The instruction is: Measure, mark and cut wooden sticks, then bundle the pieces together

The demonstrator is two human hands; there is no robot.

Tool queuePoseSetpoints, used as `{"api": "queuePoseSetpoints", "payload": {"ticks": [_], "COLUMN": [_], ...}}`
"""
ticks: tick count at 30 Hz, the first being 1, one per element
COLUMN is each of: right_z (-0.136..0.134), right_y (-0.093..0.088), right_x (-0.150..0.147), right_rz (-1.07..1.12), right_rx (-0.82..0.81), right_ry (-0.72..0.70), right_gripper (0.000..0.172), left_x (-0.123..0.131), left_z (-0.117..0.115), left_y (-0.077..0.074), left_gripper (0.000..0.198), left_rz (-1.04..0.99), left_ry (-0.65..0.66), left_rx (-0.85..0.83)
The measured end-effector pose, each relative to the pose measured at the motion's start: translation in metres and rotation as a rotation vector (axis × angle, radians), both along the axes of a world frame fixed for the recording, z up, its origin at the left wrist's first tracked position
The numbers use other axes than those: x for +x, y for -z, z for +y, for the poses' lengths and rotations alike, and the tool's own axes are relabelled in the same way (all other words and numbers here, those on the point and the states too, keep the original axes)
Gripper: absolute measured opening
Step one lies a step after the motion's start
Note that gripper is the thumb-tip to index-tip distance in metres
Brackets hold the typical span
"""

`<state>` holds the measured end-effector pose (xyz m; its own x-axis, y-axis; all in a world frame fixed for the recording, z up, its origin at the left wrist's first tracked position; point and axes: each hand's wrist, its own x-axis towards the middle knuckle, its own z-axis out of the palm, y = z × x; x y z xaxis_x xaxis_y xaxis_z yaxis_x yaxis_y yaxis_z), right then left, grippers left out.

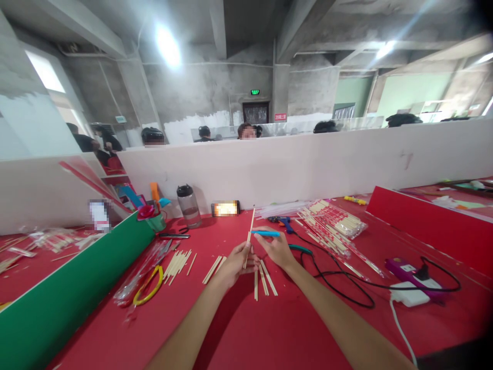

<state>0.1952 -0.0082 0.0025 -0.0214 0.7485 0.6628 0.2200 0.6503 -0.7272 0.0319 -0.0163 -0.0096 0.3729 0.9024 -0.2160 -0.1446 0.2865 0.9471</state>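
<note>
My left hand is closed around a thin wooden stick, which points up and away from me. Against that stick lies the tip of a slim blue pen-like tool, pinched in my right hand; its exact kind is unclear. Just under my hands, several loose wooden sticks rest on the red tabletop. More short sticks lie left of my left wrist, partly covered by it. Farther left is a larger group of cut sticks.
Yellow-handled scissors, a water bottle and a phone stand or lie left and ahead. A blue glue gun, bagged sticks, black cable and a purple power strip occupy the right. Green and red dividers flank me.
</note>
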Motion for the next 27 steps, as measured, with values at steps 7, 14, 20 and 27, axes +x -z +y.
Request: {"api": "queuePoseSetpoints", "payload": {"ticks": [7,14,20,27], "right_z": [0.0004,0.0019,0.0010,0.0027], "right_y": [0.0005,0.0037,0.0005,0.0020], "right_x": [0.0004,0.0002,0.0004,-0.0009], "right_rz": [-0.001,0.006,0.012,-0.012], "right_rx": [-0.008,0.000,0.009,0.016], "right_ry": [-0.016,0.004,0.007,0.013], "right_gripper": [0.021,0.021,0.020,0.018], "left_x": [-0.0006,0.0003,0.0008,0.0022], "left_z": [0.0026,0.0031,0.0042,0.0002], "left_y": [0.0028,0.0026,0.0047,0.0001], "left_gripper": [0.037,0.035,0.035,0.032], "left_rz": [0.001,-0.007,0.006,0.004], "left_ry": [-0.001,-0.015,-0.030,-0.031], "left_rx": [-0.002,-0.009,-0.020,-0.021]}}
